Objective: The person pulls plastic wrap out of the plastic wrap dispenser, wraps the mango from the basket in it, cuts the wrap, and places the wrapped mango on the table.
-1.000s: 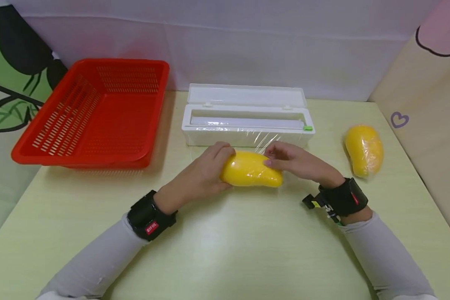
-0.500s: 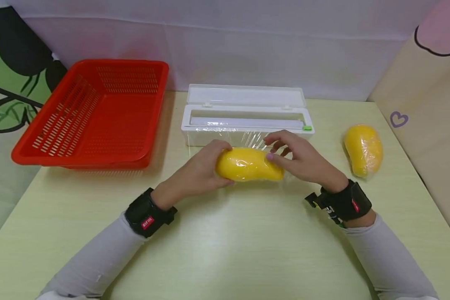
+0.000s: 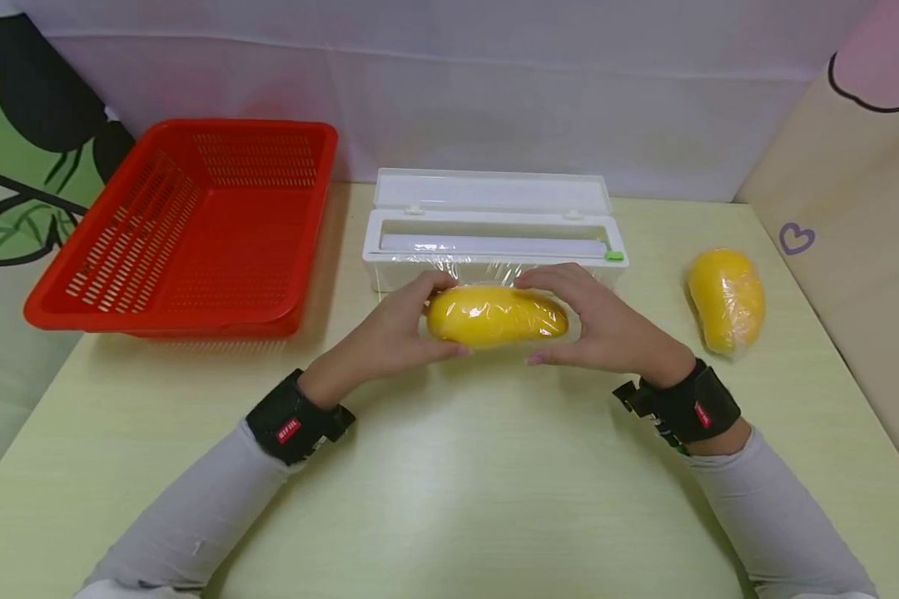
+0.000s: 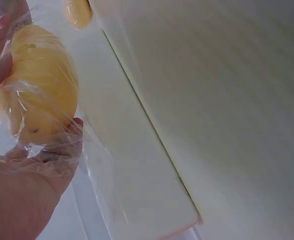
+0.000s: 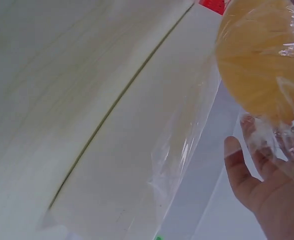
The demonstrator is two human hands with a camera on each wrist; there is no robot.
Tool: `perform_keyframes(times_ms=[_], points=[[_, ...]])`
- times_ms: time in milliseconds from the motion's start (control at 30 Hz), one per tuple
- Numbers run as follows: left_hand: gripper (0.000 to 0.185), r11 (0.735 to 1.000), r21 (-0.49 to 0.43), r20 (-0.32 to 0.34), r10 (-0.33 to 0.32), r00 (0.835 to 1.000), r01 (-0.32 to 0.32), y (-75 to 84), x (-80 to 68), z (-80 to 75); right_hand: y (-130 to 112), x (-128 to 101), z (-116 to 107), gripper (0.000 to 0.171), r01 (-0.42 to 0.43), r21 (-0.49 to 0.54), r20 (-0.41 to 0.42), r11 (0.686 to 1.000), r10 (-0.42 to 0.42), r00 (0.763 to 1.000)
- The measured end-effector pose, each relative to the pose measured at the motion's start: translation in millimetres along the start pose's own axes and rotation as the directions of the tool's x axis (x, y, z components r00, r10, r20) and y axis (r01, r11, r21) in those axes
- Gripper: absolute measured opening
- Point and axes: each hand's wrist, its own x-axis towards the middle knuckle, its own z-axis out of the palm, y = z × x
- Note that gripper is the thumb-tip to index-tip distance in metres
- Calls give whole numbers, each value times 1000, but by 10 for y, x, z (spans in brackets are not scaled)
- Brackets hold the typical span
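A yellow mango (image 3: pixel 497 316) in clear cling film lies crosswise between both hands, in front of the white dispenser box (image 3: pixel 404 273). My left hand (image 3: pixel 393 337) holds its left end, fingers behind and thumb at the near side. Around the right end curve the fingers of my right hand (image 3: pixel 610 329), its thumb at the near side. A sheet of cling film (image 3: pixel 487 272) runs from the box to the mango. Loose film drapes over the left palm below the mango (image 4: pixel 44 85) in the left wrist view. Crumpled film bunches by the right fingers (image 5: pixel 235 155) in the right wrist view.
The dispenser's lid (image 3: pixel 494 191) stands up at the back, with a film roll (image 3: pixel 494 244) inside and a green slider (image 3: pixel 613 255) at its right. A red basket (image 3: pixel 300 258) stands at left. Another wrapped mango (image 3: pixel 728 299) lies on the table at right.
The mango has moved slightly away from me, toward the dispenser, and rolled. The right hand has gone from fingertips on its top to fingers and thumb on either side of its right end.
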Motion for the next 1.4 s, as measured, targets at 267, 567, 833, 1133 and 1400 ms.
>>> perform_keyframes(times_ms=[267, 567, 833, 1133, 1400], points=[[77, 998, -53, 11, -44, 999, 45, -45, 39, -22, 31, 29, 45, 77, -30, -79, 21, 996, 32, 999], [67, 995, -81, 28, -49, 998, 51, -92, 96, -15, 154, 81, 104, 61, -63, 12, -35, 998, 63, 997], [63, 999, 33, -25, -20, 999, 21, -105, 162, 4, 278, 140, 130, 57, -58, 39, -74, 998, 61, 995], [75, 984, 173, -44, -29, 999, 36, -96, 199, -22, 343, 165, 145, 54, -95, 60, -99, 994, 100, 990], [63, 990, 134, -76, -30, 997, 40, -152, 212, -49, 307, 198, 184, 50, -186, 86, -123, 979, 195, 973]])
